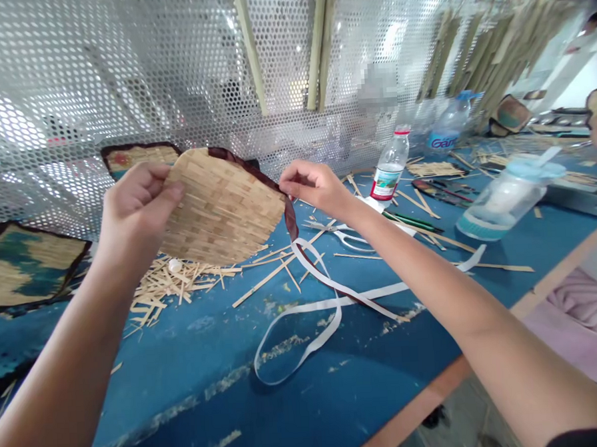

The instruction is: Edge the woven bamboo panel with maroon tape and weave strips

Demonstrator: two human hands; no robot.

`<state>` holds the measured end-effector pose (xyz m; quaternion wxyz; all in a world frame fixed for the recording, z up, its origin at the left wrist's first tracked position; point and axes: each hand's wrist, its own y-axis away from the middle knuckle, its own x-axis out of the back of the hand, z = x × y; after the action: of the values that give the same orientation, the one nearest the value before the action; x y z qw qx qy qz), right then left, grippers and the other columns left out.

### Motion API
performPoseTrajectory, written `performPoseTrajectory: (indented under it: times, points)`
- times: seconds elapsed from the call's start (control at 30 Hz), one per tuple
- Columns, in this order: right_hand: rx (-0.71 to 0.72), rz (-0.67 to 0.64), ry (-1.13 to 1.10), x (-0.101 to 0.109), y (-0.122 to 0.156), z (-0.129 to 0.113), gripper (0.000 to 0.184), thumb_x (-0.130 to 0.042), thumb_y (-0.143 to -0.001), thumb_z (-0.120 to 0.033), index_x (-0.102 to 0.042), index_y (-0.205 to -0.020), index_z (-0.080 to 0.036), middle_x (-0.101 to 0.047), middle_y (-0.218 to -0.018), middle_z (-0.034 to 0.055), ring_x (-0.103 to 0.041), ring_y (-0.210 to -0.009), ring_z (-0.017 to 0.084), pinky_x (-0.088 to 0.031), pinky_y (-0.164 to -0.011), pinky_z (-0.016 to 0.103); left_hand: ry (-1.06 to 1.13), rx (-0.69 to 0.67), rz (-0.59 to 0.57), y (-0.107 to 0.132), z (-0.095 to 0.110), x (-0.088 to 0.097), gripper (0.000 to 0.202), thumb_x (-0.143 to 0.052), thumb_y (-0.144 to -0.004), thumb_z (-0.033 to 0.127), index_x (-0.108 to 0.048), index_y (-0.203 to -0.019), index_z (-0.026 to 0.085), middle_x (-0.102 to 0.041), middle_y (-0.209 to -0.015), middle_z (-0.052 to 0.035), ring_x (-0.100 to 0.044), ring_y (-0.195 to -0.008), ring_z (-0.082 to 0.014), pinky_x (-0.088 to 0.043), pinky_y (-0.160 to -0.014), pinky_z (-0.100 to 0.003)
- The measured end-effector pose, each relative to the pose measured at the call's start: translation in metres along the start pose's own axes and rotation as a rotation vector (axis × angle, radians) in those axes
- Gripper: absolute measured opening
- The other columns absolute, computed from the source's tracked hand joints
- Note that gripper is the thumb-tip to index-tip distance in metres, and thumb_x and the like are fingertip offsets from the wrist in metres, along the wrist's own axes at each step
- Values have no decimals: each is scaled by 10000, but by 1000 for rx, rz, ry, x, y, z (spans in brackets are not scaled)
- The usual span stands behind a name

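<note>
A dark-bordered mat (20, 265) is laid flat far to the left of the panel, on the blue table (211, 375). The panel (222, 207), a rounded piece of woven bamboo, is held up clear of the table, in front of a perforated screen (120, 73). Its left edge is gripped by the left hand (137, 205): the thumb is pressed on the near face and the fingers are closed behind it. A second mat (129, 155) is propped against the screen behind the panel's upper left corner. Below the panel, a heap of splints (172, 287) is scattered on the table, and a small white bead (174, 264) is seen among them. Above the panel, bamboo slats (319, 42) are hung on the screen. A brown tape (292, 220) is run along the panel's top and right edge and is let trail down from its right corner to the table. A white strip (304, 330) is looped on the table below and to the right of the panel. At the panel's right edge the tape is pinched by the right hand (311, 183), with thumb and forefinger closed tight on it. Farther right of the panel a red-labelled bottle (389, 165) is stood upright, and farthest right a lidded jar (507, 199) is laid on its side.
</note>
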<state>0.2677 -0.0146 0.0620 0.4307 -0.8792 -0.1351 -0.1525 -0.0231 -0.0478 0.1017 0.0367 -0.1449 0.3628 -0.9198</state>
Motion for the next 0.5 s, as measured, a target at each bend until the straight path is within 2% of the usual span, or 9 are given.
performPoseTrajectory:
  times: [0.23,0.37,0.5]
  points:
    - [-38,26,28,-3,0,4,428,-658,-868,-612,-601,-795,-194,-598,-744,2,-547,-727,143,-428,-661,270,-10,-47,35,0,-6,2,134,-722,-798,165,-727,-932,162,-711,-827,5,-640,-665,-87,-505,-586,-171]
    - [-58,11,49,-5,-1,3,427,-647,-865,-634,-593,-780,-219,-612,-730,8,-586,-735,163,-456,-655,283,-11,-48,59,2,-4,2,142,-732,-794,163,-733,-936,174,-701,-806,11,-610,-635,-83,-513,-597,-183]
    - [-116,-20,-32,-6,1,1,414,-667,-851,-631,-592,-784,-229,-637,-666,-1,-618,-663,168,-475,-606,288,-26,-41,73,2,0,2,118,-735,-780,188,-734,-898,189,-699,-794,12,-619,-646,-103,-495,-565,-193]
